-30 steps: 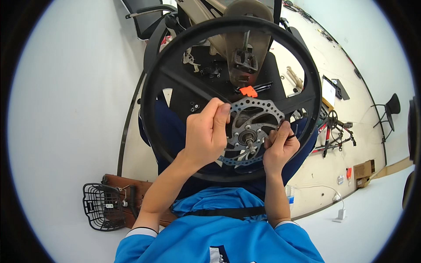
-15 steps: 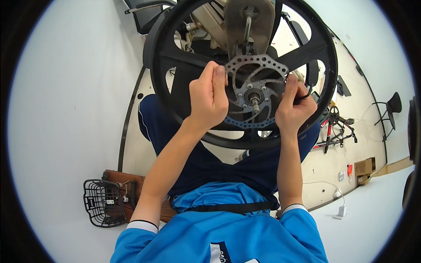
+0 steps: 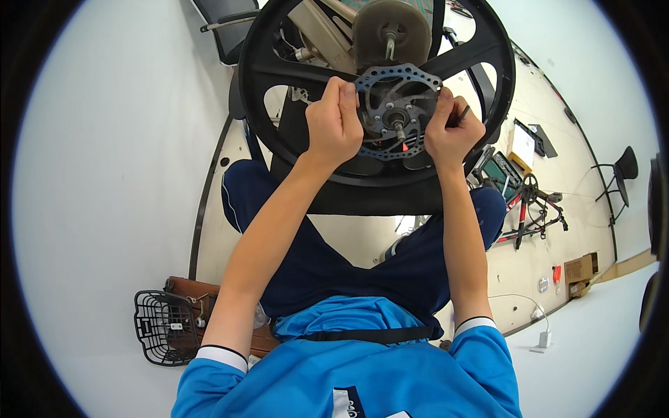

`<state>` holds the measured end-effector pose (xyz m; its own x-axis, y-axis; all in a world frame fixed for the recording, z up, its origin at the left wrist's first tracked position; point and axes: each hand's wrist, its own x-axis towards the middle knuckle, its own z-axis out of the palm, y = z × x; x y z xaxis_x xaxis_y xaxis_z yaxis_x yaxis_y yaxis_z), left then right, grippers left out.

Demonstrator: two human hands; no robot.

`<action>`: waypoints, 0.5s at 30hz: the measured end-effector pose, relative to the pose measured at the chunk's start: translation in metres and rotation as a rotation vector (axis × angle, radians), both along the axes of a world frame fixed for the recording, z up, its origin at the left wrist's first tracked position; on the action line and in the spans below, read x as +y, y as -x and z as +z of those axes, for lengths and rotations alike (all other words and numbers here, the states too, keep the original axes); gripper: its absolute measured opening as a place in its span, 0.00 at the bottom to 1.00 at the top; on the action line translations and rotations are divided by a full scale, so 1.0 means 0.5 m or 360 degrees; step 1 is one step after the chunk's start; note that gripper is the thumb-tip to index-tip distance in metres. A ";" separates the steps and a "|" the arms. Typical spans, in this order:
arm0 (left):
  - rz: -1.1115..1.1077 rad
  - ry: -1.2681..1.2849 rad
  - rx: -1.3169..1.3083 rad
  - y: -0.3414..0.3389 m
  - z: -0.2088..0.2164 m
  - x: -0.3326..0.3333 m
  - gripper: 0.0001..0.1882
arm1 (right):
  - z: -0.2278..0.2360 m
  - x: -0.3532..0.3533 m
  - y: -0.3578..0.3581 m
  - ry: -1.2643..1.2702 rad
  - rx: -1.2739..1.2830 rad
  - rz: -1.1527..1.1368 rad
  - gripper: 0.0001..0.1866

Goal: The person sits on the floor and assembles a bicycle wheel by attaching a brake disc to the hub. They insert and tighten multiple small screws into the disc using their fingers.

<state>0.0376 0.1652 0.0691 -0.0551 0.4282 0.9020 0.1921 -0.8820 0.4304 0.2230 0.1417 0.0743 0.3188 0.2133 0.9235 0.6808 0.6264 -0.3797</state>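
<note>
A silver brake disc with a ring of holes is set at the middle of a black spoked wheel. The threaded axle sticks out of the hub. My left hand is closed, thumb and curled fingers pinching the left edge of the disc. At the right edge, my right hand pinches the disc in the same way. A thin dark rod-like piece shows among my right fingers; its kind is unclear. Both hands partly cover the disc's rim.
Beyond the wheel lies a beige frame with a rounded plate. A black wire basket is at the lower left. To the right are a red and black bicycle frame, a cardboard box and a black chair. A white wall is at left.
The wheel and disc have moved up in the picture, away from my body, and a little to the left. Both hands have gone with them, keeping hold of the disc's edges.
</note>
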 end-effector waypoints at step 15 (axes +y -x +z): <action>0.0043 -0.0013 0.0033 0.032 -0.070 -0.052 0.11 | -0.043 -0.061 0.032 0.0077 -0.0096 0.0083 0.18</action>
<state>0.0218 0.1391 0.0343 -0.0480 0.4194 0.9065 0.2247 -0.8798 0.4189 0.2070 0.1114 0.0530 0.2505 0.2731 0.9288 0.6703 0.6434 -0.3699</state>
